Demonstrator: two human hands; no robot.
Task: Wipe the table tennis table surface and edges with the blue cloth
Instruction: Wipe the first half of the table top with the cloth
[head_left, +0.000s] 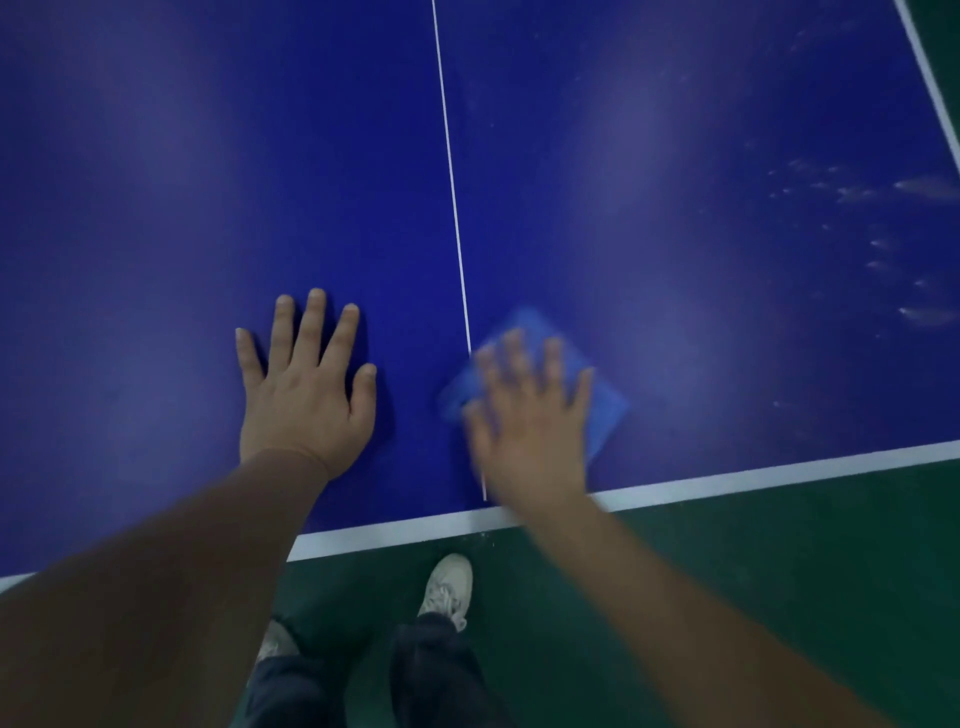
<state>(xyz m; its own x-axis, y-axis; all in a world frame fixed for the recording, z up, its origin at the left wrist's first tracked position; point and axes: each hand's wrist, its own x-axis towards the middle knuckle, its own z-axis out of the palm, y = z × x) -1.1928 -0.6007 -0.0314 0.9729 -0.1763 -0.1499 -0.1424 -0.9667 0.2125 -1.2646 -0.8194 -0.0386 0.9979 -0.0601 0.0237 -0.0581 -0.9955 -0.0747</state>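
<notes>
Head view looks down on the table tennis table (675, 218), its dark blue top split by a thin white centre line (451, 176). Left of that line, the left hand (306, 384) lies flat on the surface, fingers straight and spread, holding nothing. Just right of the line, near the white end edge (753, 475), the right hand (530, 431) presses flat, fingers spread, on the blue cloth (605, 410); hand and cloth are motion-blurred. The folded cloth sits cornerwise, its left corner touching the line. Far right of the line, pale smudges (883, 218) mark the surface. Below the edge, green floor (779, 571), dark trousers (431, 670) and a white shoe (448, 584)
</notes>
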